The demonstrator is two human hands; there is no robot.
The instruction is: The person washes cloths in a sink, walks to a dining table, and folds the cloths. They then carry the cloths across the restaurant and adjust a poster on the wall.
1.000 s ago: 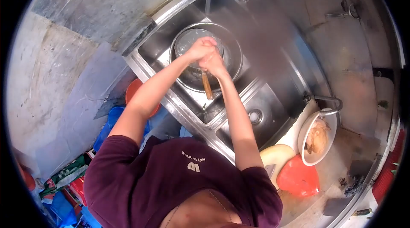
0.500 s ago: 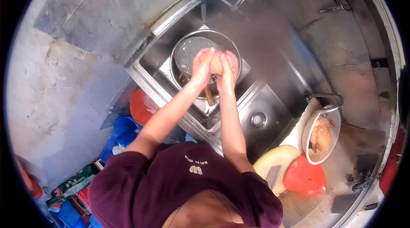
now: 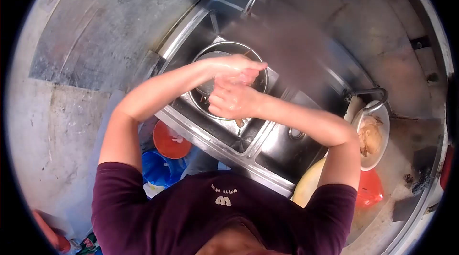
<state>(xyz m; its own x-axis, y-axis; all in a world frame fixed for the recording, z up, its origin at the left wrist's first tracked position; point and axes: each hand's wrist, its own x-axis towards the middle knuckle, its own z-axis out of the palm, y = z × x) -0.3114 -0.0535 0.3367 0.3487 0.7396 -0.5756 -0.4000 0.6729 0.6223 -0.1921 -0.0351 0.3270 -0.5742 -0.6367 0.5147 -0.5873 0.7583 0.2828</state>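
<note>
My left hand (image 3: 236,67) is over a round metal pot (image 3: 264,83) in the left sink basin. Its fingers are pressed together, pointing right. Just below and against it, my right hand (image 3: 233,100) has its fingers curled inward. Both hands look wet; anything between them is hidden. Under my hands, a greyish round dish or lid (image 3: 204,86) is inside the pot, partly covered. A wooden handle (image 3: 239,122) shows at the pot's lower edge.
A second basin (image 3: 282,152) adjoins on the right. Beyond its tap (image 3: 373,91) are a white bowl (image 3: 384,133) holding pale food (image 3: 369,135), a red container (image 3: 369,189) and a yellowish board (image 3: 306,184). Red (image 3: 171,141) and blue (image 3: 155,168) buckets are below the sink's front edge.
Both hands were cupped together with fingers upward around something pale orange; now they lie crosswise, the left above the right, elbows spread wider. The orange thing no longer shows. The view has shifted.
</note>
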